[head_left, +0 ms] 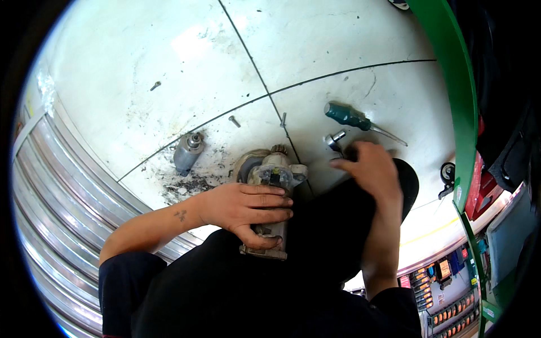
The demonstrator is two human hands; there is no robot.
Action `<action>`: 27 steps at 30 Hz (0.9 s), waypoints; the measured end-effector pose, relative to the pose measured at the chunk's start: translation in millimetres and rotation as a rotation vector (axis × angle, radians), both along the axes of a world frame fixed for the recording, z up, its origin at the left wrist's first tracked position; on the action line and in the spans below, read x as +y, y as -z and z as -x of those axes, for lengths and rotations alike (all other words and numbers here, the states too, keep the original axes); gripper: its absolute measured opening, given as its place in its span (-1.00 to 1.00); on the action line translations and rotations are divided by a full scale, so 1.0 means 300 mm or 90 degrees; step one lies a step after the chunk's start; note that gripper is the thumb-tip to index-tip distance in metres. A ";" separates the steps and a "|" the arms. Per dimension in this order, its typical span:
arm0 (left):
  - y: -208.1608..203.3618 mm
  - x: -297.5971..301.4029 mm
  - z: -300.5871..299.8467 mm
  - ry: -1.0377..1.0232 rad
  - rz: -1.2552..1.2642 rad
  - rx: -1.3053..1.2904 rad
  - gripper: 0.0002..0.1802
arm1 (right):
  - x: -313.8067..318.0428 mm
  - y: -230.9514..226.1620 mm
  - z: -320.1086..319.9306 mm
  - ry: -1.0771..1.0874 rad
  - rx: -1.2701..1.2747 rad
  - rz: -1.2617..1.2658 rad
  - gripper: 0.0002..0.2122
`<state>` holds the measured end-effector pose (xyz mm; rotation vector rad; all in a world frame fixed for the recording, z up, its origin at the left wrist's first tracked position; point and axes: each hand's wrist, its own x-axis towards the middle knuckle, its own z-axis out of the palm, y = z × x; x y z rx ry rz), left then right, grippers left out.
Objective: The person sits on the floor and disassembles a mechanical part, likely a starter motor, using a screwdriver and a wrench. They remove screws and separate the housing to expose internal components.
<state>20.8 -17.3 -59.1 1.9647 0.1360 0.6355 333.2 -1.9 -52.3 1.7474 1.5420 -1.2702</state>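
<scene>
A worn starter motor (273, 177) with a small toothed gear at its far end stands between my legs. My left hand (248, 211) lies wrapped over its body, fingers across the housing and thumb lower down. To the right, my right hand (372, 169) is curled at the handle of a ratchet wrench (333, 142) with a socket, just above my knee; the fingers partly hide the handle. Beyond it lies a screwdriver (352, 116) with a green handle, its shaft pointing right. A grey metal cylinder (189, 153), likely the starter's solenoid, stands on the floor to the left.
Loose bolts lie on the tiled floor (315, 34): one bolt (234, 121), another bolt (283, 119), and a farther bolt (155, 85). Dark grime surrounds the cylinder. Ribbed shiny metal (67, 197) runs along the left. A green frame (459, 101) borders the right, near a caster wheel (447, 173).
</scene>
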 end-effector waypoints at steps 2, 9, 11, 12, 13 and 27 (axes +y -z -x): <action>-0.002 0.009 -0.019 -0.003 0.032 0.007 -0.53 | -0.040 0.066 0.041 0.019 -0.018 0.022 -0.52; -0.038 -0.043 -0.039 -0.137 0.113 0.107 -0.59 | -0.112 0.165 0.147 0.040 -0.020 -0.025 -0.77; -0.008 -0.070 -0.033 -0.183 0.145 0.083 -0.48 | -0.136 0.176 0.133 0.059 0.034 -0.114 -0.81; 0.011 -0.088 -0.030 -0.204 0.189 0.034 -0.42 | -0.153 0.181 0.121 0.139 0.057 -0.172 -0.75; 0.035 -0.105 -0.031 -0.218 0.188 0.053 -0.30 | -0.165 0.186 0.103 0.214 0.112 -0.224 -0.74; 0.217 -0.262 -0.150 -0.484 0.381 -0.028 -0.07 | -0.499 -0.265 0.112 0.768 0.670 -0.271 -0.77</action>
